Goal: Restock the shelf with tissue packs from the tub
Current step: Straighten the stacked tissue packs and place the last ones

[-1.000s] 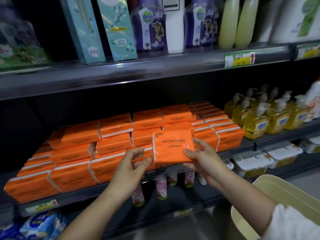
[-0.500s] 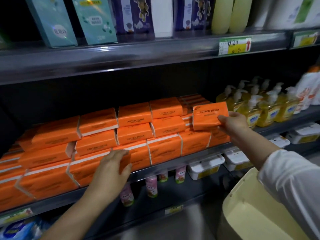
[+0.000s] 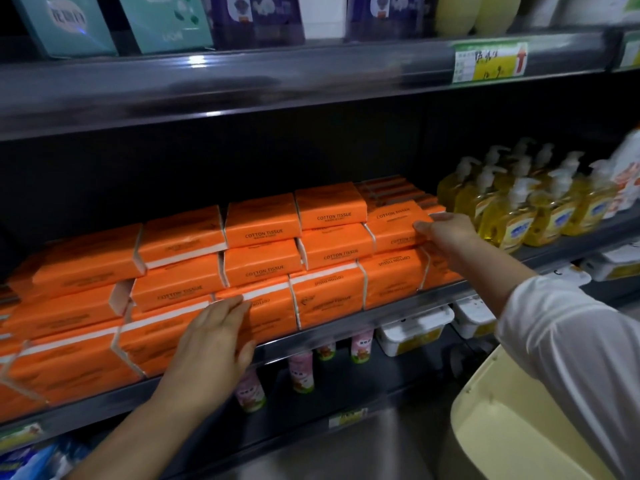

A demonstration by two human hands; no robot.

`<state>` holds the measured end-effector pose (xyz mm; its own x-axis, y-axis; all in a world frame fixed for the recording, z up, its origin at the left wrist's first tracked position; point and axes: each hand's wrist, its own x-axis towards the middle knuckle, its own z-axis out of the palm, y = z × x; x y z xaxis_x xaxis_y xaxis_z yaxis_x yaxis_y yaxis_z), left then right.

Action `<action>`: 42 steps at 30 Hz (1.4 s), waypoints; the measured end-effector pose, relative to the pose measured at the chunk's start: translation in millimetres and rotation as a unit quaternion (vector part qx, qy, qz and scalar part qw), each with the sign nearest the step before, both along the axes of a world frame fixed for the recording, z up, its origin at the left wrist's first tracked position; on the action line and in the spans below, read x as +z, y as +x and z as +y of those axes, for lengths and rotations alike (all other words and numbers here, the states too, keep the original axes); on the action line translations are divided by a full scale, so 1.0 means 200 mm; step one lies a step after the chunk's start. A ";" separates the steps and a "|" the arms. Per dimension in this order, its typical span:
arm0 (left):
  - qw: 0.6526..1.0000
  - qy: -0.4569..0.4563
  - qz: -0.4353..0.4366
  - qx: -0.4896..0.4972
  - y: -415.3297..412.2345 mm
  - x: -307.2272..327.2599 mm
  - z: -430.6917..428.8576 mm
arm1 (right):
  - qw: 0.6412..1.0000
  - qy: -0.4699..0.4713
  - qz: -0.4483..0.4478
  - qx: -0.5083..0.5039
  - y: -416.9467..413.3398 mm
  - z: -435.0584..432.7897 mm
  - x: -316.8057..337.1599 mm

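The right hand (image 3: 446, 233) grips the right end of an orange tissue pack (image 3: 394, 221), which lies on top of the stack (image 3: 332, 258) right of centre (just beside the yellow soap bottles (image 3: 512, 216)). The left hand (image 3: 214, 344), fingers straight, presses flat against the bottom row of packs (image 3: 273, 306) at lower centre. The cream tub (image 3: 512, 441) sits at lower right.

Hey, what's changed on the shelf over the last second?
The right hand carried the tissue pack from the middle rightwards and set it on top of the right-hand stack, still touching its end. The left hand let go and now lies flat on the lower front packs. The tub and soap bottles stayed put.
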<state>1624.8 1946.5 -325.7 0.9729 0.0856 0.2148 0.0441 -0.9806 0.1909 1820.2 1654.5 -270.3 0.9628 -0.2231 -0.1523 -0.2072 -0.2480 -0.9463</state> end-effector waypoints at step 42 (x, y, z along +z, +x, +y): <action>0.893 -0.216 0.313 0.241 -1.56 -0.69 1.49 | 0.718 -0.260 0.097 0.639 -1.68 1.92 -1.37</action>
